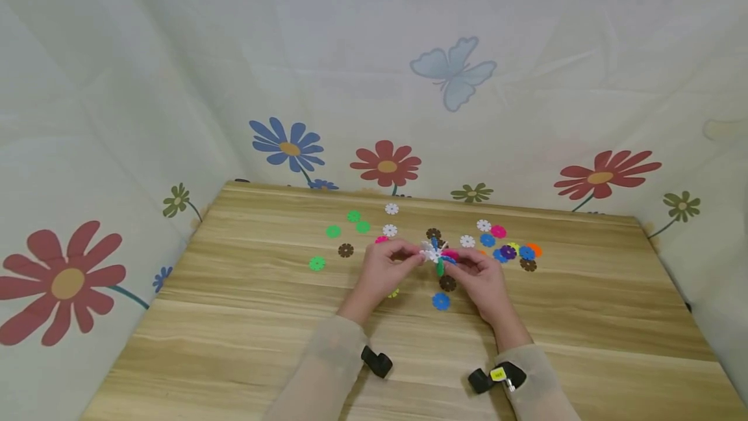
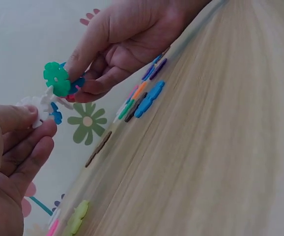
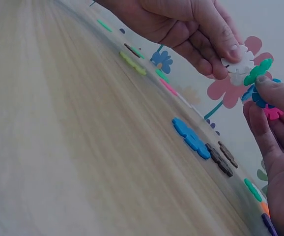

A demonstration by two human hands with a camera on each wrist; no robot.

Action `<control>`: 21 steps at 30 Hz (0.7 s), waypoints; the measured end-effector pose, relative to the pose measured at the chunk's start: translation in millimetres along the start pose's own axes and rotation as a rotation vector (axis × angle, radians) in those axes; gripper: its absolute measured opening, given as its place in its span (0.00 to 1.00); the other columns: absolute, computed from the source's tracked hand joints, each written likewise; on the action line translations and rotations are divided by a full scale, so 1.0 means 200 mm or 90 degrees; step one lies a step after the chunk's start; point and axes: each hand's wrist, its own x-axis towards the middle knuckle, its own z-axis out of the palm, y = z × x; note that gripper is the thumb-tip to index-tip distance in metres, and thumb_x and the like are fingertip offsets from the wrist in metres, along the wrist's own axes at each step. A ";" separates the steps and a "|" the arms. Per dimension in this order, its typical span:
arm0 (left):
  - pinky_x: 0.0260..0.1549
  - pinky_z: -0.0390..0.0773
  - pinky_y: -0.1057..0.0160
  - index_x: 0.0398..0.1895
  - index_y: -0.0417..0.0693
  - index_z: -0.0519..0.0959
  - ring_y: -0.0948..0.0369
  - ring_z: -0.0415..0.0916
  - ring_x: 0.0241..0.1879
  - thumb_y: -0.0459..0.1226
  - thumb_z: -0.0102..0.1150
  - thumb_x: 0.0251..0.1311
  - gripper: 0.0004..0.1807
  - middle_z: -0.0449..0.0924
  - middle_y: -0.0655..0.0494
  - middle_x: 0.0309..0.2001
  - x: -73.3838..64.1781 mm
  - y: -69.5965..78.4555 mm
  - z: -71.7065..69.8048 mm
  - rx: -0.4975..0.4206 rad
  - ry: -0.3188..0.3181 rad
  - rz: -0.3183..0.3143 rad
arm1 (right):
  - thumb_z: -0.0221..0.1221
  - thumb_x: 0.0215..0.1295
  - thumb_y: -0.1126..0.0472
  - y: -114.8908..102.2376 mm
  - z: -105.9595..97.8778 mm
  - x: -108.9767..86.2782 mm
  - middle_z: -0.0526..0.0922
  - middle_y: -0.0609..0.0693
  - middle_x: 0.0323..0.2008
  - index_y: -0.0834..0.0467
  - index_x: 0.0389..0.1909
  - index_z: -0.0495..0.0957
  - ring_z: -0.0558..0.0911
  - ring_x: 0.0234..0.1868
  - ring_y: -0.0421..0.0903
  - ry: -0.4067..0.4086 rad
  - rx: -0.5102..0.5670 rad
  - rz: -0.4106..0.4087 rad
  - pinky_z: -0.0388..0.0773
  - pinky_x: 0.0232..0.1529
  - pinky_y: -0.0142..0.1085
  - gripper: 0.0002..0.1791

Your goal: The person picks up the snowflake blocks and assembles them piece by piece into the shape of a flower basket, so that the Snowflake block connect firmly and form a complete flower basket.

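My left hand [image 1: 381,270] and right hand [image 1: 484,279] meet above the table, holding a small cluster of interlocked snowflake discs between them. A white disc [image 3: 240,60] is pinched between the left thumb and fingers. On the other side, the right thumb and fingers pinch the cluster by a blue disc [image 3: 263,100]. A green disc [image 2: 56,78] stands out beside the right thumb, and a pink disc [image 3: 273,113] shows by the right fingers. Another blue disc [image 2: 56,113] sticks out near the white piece. Fingers partly hide how the pieces join.
Loose discs lie flat on the wooden table [image 1: 234,317]: several green ones [image 1: 333,231] at left, a blue one [image 1: 441,301] in front, and a mixed group with a purple disc [image 1: 508,252] at right. Behind the table hangs a flower-printed curtain [image 1: 327,70].
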 end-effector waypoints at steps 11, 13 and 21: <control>0.48 0.87 0.58 0.44 0.45 0.87 0.60 0.87 0.40 0.33 0.71 0.72 0.03 0.90 0.57 0.39 0.00 -0.04 -0.02 -0.023 0.016 -0.004 | 0.69 0.70 0.75 -0.01 0.00 0.00 0.92 0.43 0.47 0.79 0.56 0.81 0.88 0.47 0.39 -0.008 0.068 -0.004 0.86 0.51 0.30 0.17; 0.50 0.87 0.56 0.43 0.44 0.87 0.59 0.86 0.40 0.32 0.71 0.71 0.03 0.89 0.55 0.39 0.00 -0.04 -0.03 -0.012 0.034 0.014 | 0.69 0.69 0.75 -0.01 0.00 0.00 0.92 0.42 0.47 0.80 0.56 0.81 0.88 0.46 0.38 0.000 0.069 -0.002 0.86 0.50 0.30 0.17; 0.52 0.88 0.56 0.47 0.46 0.88 0.61 0.88 0.44 0.35 0.71 0.74 0.04 0.91 0.58 0.42 0.00 -0.01 -0.01 0.011 -0.021 0.034 | 0.70 0.67 0.77 -0.03 0.00 0.00 0.91 0.44 0.48 0.79 0.56 0.81 0.88 0.47 0.40 -0.011 0.064 0.006 0.87 0.52 0.31 0.18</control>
